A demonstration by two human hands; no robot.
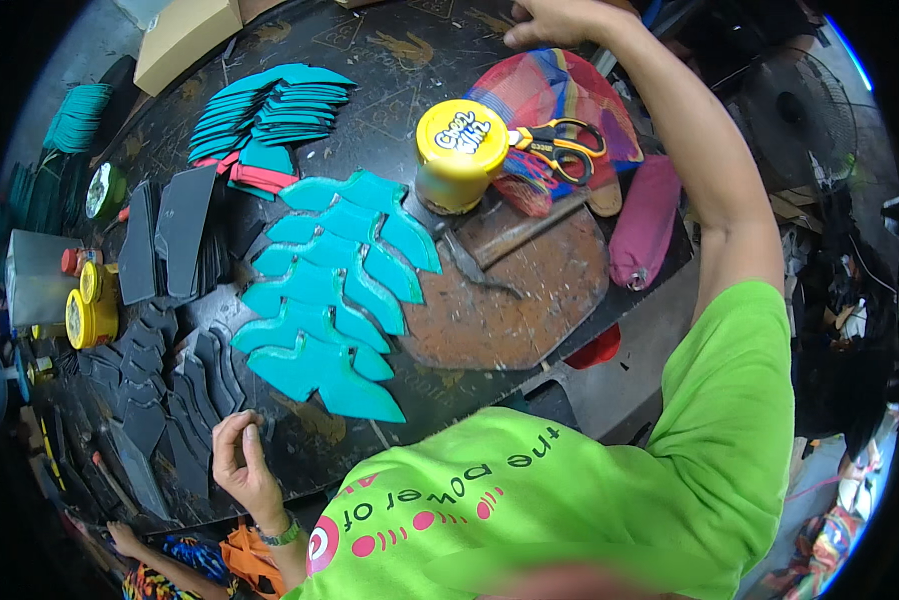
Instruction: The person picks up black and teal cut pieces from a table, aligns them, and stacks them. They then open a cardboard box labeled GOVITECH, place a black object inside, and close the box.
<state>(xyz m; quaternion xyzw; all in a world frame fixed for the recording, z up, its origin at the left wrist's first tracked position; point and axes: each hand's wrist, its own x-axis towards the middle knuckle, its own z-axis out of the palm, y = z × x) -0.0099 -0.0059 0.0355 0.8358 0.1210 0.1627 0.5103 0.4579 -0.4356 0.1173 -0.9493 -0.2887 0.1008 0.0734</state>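
My left hand is held with curled fingers at the near table edge, beside dark grey cut pieces; nothing shows in it. At the far edge, partly cut off by the picture, my right hand has its fingers apart. Below it lies a checked cloth. A row of overlapping teal shoe-upper-like pieces spreads across the table's middle. Right of the row, a hammer rests on a worn brown board. Black-and-yellow scissors lie against a yellow lidded tub.
Stacked teal pieces lie at the far left, with dark flat pieces nearer. A small yellow container stands at the left. To the right are a pink roll and a fan. Another person's hand shows at lower left.
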